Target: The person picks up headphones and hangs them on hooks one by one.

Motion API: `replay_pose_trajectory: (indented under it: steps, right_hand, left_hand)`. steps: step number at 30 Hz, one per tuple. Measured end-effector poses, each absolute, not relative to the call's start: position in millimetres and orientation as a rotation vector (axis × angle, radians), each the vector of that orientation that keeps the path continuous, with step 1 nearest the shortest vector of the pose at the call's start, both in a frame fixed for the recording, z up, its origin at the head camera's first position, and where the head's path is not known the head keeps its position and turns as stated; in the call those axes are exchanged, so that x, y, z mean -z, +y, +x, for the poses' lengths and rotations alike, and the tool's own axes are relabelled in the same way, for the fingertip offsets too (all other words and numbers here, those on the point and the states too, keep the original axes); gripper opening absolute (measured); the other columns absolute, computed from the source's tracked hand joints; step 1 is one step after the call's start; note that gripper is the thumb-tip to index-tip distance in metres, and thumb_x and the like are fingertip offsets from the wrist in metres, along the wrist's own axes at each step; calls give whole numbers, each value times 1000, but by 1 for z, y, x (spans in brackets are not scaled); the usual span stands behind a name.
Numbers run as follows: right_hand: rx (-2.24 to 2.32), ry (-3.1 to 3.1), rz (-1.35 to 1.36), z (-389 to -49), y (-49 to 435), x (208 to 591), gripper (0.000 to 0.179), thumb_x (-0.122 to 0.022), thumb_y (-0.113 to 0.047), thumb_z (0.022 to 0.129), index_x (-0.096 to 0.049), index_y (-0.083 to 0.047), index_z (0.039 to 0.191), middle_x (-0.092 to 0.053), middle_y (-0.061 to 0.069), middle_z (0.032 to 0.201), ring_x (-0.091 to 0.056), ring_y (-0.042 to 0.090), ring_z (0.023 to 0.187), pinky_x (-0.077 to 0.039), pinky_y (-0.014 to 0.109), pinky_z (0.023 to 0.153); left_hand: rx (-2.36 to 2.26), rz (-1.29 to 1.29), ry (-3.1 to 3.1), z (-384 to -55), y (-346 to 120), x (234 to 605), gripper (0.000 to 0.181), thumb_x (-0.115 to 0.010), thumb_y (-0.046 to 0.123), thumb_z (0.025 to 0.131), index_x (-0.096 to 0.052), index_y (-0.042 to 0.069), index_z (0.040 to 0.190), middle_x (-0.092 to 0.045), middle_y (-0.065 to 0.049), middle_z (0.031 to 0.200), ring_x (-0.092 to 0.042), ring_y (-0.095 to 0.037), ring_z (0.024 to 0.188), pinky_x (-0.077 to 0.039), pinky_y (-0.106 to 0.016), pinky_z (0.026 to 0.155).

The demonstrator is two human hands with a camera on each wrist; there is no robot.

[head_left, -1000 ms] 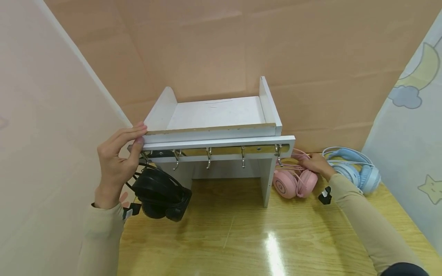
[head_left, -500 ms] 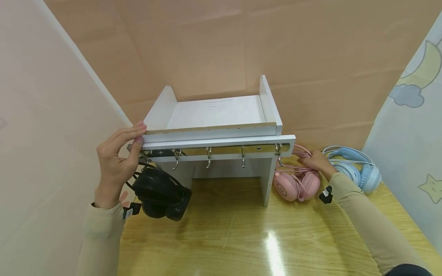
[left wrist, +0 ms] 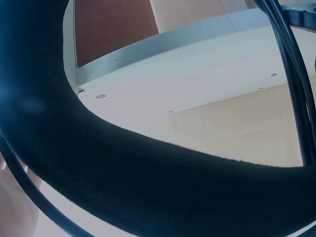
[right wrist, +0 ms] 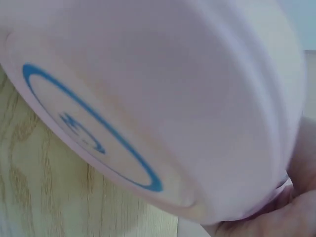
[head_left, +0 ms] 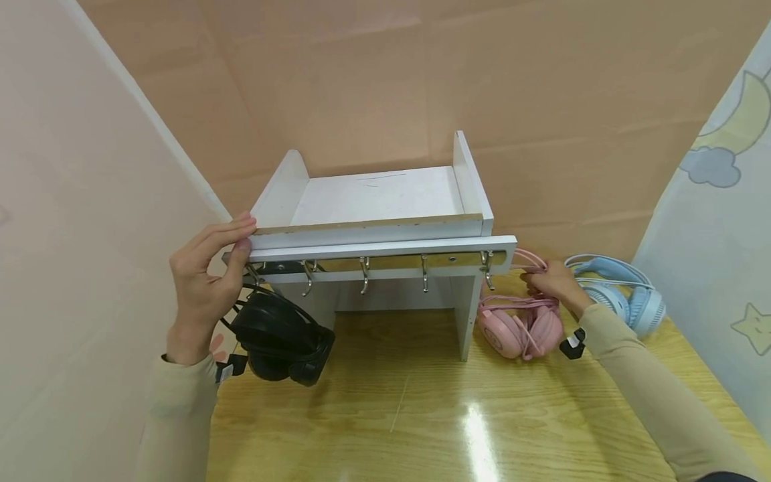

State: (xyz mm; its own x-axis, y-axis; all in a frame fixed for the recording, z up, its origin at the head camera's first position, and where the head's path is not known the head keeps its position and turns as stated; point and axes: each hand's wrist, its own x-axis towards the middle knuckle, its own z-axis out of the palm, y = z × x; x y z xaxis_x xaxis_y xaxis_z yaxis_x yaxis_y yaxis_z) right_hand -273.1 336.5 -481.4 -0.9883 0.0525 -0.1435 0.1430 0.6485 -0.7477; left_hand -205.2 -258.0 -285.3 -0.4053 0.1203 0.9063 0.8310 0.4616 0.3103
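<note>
In the head view my left hand point(head_left: 207, 268) grips the left end of a white shelf point(head_left: 373, 231), fingers over its top edge and thumb on the front. Below that hand, black headphones point(head_left: 274, 335) hang from the leftmost metal hook; their dark band point(left wrist: 163, 168) fills much of the left wrist view. My right hand point(head_left: 553, 284) holds pink headphones point(head_left: 506, 331) by the headband, right of the shelf. Their ear cups hang toward the table, with the cable bundled across them. One pink ear cup point(right wrist: 163, 98) with a ring mark looms large in the right wrist view.
Light blue headphones point(head_left: 644, 311) lie on the wooden table point(head_left: 361, 415) just right of my right hand. A row of metal hooks point(head_left: 364, 276) runs along the shelf's front rail. Brown paper point(head_left: 361, 80) covers the back, and pale walls close in both sides.
My right hand has shifted slightly right, drawing the pink headphones up by the headband while their ear cups swing a little right and nearer. The left hand stays in place.
</note>
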Motion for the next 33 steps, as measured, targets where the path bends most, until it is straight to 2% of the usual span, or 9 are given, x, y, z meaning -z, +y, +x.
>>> replay_pose_trajectory:
  steps: [3, 8, 12, 16, 22, 29, 33]
  right_hand:
    - [1296, 2726, 193, -269, 335, 479, 32, -67, -28, 102, -67, 4, 104, -68, -2, 67, -66, 15, 65, -55, 28, 62]
    - [1383, 2643, 201, -264, 334, 474, 25, -68, -27, 101, -61, -5, 90, -57, -4, 60, -57, 15, 58, -50, 30, 56]
    - [1482, 2575, 191, -257, 332, 469, 15, -62, -17, 99, -59, -3, 95, -52, -3, 61, -51, 14, 56, -47, 29, 52]
    - [1566, 2558, 167, -248, 331, 467, 16, -56, -8, 96, -57, 4, 105, -48, -4, 62, -48, 11, 57, -46, 27, 52]
    - [1626, 2564, 172, -236, 333, 465, 6, -50, -8, 97, -52, -2, 97, -48, -4, 63, -47, 10, 56, -43, 27, 50]
    - [1734, 2578, 147, -223, 335, 464, 21, -49, -15, 102, -49, -11, 82, -46, -7, 60, -43, 8, 53, -38, 28, 46]
    - [1822, 2556, 131, -216, 335, 464, 17, -46, -9, 101, -48, -10, 84, -43, -8, 60, -41, 8, 53, -37, 28, 46]
  left_hand:
    - [1006, -808, -1823, -205, -257, 285, 21, -68, -14, 90, -80, -10, 107, -78, -28, 107, -75, -15, 120, -57, -28, 109]
    - [1006, -797, -1829, -199, -254, 281, 23, -67, -18, 89, -79, -11, 106, -78, -30, 105, -75, -12, 120, -56, -27, 109]
    - [1011, -797, -1827, -193, -249, 277, 23, -66, -20, 88, -78, -13, 105, -77, -32, 105, -75, -11, 119, -56, -26, 109]
    - [1020, -800, -1825, -191, -246, 276, 23, -65, -21, 87, -78, -13, 105, -77, -33, 104, -75, -11, 119, -56, -26, 109]
    - [1013, -794, -1827, -193, -248, 278, 22, -66, -19, 88, -78, -13, 105, -77, -32, 105, -75, -10, 119, -56, -26, 109]
    - [996, -795, -1832, -195, -248, 276, 22, -66, -16, 90, -79, -12, 107, -77, -31, 106, -75, -12, 120, -56, -27, 110]
    - [994, -794, -1837, -195, -247, 275, 21, -65, -16, 90, -79, -12, 107, -77, -31, 107, -74, -12, 121, -55, -27, 110]
